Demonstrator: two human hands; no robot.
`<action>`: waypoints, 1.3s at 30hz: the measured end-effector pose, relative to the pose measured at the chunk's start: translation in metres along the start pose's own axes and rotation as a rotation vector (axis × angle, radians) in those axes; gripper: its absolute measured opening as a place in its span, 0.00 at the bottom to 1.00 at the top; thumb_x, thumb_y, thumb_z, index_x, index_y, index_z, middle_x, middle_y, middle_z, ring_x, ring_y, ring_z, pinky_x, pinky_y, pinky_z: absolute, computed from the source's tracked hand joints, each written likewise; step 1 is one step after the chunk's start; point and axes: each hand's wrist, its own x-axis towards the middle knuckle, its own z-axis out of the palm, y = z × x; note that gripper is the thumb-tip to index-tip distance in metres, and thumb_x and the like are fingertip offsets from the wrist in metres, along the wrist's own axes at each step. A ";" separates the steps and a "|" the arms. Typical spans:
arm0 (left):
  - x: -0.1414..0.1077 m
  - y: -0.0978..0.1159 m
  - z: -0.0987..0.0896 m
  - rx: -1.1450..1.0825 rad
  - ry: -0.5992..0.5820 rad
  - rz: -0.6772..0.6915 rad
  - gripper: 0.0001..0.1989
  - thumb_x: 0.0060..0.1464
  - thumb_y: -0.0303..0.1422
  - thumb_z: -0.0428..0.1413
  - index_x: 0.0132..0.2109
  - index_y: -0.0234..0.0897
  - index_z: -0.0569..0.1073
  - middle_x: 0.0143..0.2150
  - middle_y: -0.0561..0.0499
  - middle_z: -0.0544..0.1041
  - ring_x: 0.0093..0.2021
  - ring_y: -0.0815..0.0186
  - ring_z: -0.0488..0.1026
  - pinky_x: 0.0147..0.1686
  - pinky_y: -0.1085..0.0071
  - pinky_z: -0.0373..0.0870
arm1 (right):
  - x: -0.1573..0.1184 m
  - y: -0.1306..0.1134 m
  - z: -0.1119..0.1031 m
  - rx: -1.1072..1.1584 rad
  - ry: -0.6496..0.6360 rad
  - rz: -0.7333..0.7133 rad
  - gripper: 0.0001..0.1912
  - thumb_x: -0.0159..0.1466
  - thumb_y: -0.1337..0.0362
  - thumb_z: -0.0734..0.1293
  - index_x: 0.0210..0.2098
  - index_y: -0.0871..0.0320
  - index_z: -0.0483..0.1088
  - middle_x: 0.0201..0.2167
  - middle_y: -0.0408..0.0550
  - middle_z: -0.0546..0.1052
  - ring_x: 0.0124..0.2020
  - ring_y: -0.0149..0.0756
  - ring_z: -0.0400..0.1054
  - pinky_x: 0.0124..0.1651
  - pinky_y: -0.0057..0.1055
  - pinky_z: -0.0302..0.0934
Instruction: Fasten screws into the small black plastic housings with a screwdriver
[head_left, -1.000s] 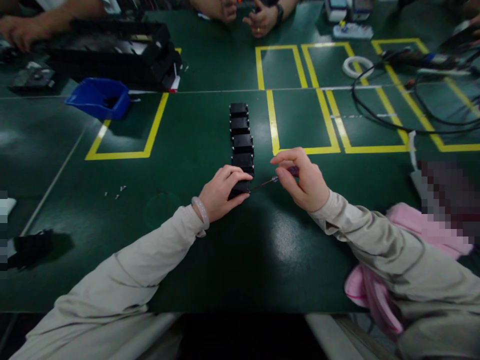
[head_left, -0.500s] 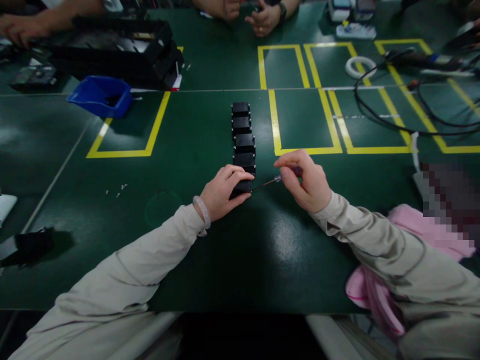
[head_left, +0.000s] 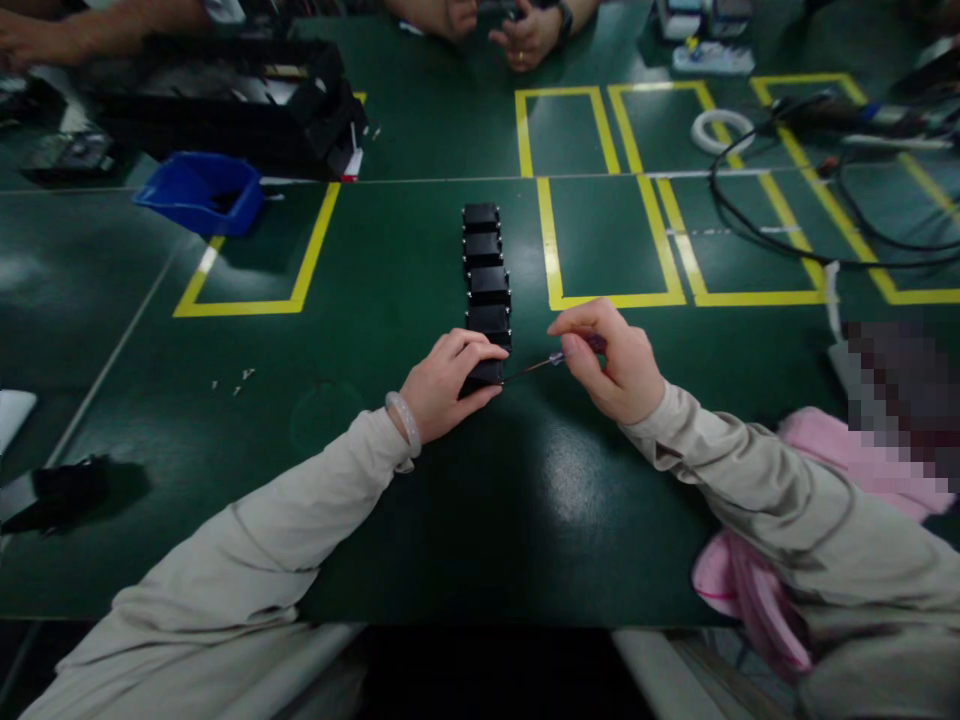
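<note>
Several black box-shaped parts [head_left: 489, 283] with small shiny screws along their sides stand in a row on the green table. My left hand [head_left: 448, 385] is closed around the nearest black part [head_left: 486, 373], thumb on its near side and fingers over its top. In my right hand [head_left: 611, 365] is a screwdriver [head_left: 555, 357], gripped by its clear handle between thumb and fingers. Its thin shaft points left, and the tip meets the lower right corner of the held part, at a screw. My palm hides part of the handle.
Loose screws [head_left: 244, 378] lie left of my left hand. Further off are a blue bin [head_left: 202, 195], a large black housing [head_left: 225, 110], a white ring [head_left: 721, 132] and black cables [head_left: 787, 255]. Pink cloth [head_left: 825, 450] lies by my right sleeve. Another person's hands [head_left: 525, 35] rest across the table.
My hands, the screwdriver and the row of parts look almost the same. At the upper left, another person's hand has shifted slightly.
</note>
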 end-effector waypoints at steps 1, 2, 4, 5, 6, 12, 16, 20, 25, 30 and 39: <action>0.000 0.000 0.000 0.001 0.001 0.004 0.17 0.61 0.32 0.57 0.56 0.37 0.68 0.53 0.43 0.69 0.54 0.56 0.69 0.55 0.56 0.69 | 0.000 0.000 0.000 0.002 -0.003 -0.004 0.06 0.68 0.69 0.59 0.41 0.56 0.67 0.32 0.42 0.75 0.28 0.26 0.71 0.32 0.24 0.65; 0.000 0.000 0.000 0.001 0.003 0.006 0.17 0.61 0.32 0.57 0.56 0.37 0.68 0.53 0.43 0.69 0.54 0.56 0.69 0.55 0.56 0.69 | 0.000 0.000 -0.001 0.006 -0.008 -0.007 0.06 0.68 0.69 0.60 0.41 0.56 0.67 0.31 0.42 0.75 0.28 0.25 0.70 0.31 0.23 0.65; 0.000 0.000 0.000 -0.001 0.004 0.006 0.17 0.61 0.33 0.57 0.56 0.37 0.68 0.53 0.43 0.69 0.54 0.56 0.69 0.55 0.56 0.69 | 0.000 0.000 -0.001 0.013 -0.028 -0.013 0.04 0.69 0.67 0.60 0.39 0.56 0.67 0.29 0.40 0.74 0.26 0.24 0.69 0.30 0.22 0.63; 0.000 0.000 0.000 -0.002 0.004 0.004 0.17 0.61 0.33 0.57 0.56 0.37 0.68 0.53 0.43 0.69 0.54 0.56 0.69 0.55 0.56 0.69 | 0.001 0.000 -0.002 0.017 -0.039 -0.016 0.04 0.69 0.66 0.61 0.38 0.56 0.67 0.28 0.39 0.74 0.25 0.24 0.68 0.29 0.21 0.62; 0.000 0.000 -0.001 -0.003 0.002 0.001 0.17 0.61 0.33 0.57 0.56 0.38 0.68 0.53 0.43 0.69 0.54 0.56 0.69 0.55 0.56 0.69 | 0.001 0.000 -0.002 0.020 -0.049 -0.017 0.04 0.69 0.66 0.62 0.38 0.56 0.67 0.27 0.39 0.73 0.24 0.24 0.68 0.28 0.21 0.61; 0.000 0.001 -0.002 -0.011 -0.011 -0.013 0.16 0.61 0.33 0.57 0.55 0.38 0.68 0.53 0.43 0.69 0.54 0.56 0.68 0.56 0.55 0.69 | 0.000 0.000 0.000 0.011 -0.010 -0.001 0.06 0.68 0.68 0.60 0.42 0.55 0.67 0.33 0.42 0.77 0.29 0.27 0.72 0.31 0.24 0.66; 0.000 0.001 -0.001 -0.011 -0.010 -0.017 0.17 0.61 0.33 0.57 0.56 0.38 0.68 0.53 0.43 0.69 0.55 0.56 0.68 0.56 0.55 0.69 | 0.000 0.001 0.000 0.016 -0.022 0.007 0.06 0.68 0.68 0.60 0.42 0.55 0.68 0.32 0.42 0.76 0.29 0.27 0.71 0.32 0.25 0.66; 0.000 0.001 -0.001 -0.012 -0.017 -0.026 0.17 0.61 0.33 0.57 0.56 0.39 0.68 0.53 0.43 0.69 0.54 0.56 0.68 0.56 0.55 0.68 | 0.001 0.001 -0.002 0.014 -0.056 0.009 0.05 0.69 0.64 0.61 0.38 0.56 0.68 0.28 0.40 0.74 0.24 0.25 0.68 0.28 0.23 0.62; 0.000 0.001 -0.001 -0.014 -0.024 -0.028 0.17 0.60 0.33 0.57 0.55 0.39 0.68 0.53 0.43 0.69 0.54 0.55 0.68 0.56 0.54 0.69 | 0.003 0.002 -0.002 0.029 -0.042 0.002 0.04 0.68 0.66 0.62 0.38 0.56 0.68 0.27 0.39 0.74 0.24 0.24 0.68 0.28 0.21 0.62; 0.000 0.001 -0.001 -0.017 -0.009 -0.015 0.17 0.61 0.32 0.57 0.56 0.38 0.68 0.53 0.43 0.69 0.54 0.56 0.68 0.55 0.55 0.69 | 0.002 0.002 -0.001 0.019 -0.029 0.009 0.04 0.68 0.67 0.61 0.40 0.55 0.68 0.30 0.41 0.75 0.26 0.26 0.70 0.30 0.24 0.65; 0.000 0.001 -0.002 -0.013 -0.009 -0.012 0.17 0.60 0.32 0.57 0.55 0.38 0.68 0.53 0.43 0.69 0.54 0.56 0.69 0.55 0.55 0.69 | 0.002 0.001 -0.002 0.031 -0.059 -0.001 0.04 0.69 0.65 0.62 0.38 0.56 0.68 0.27 0.39 0.73 0.24 0.24 0.68 0.27 0.22 0.61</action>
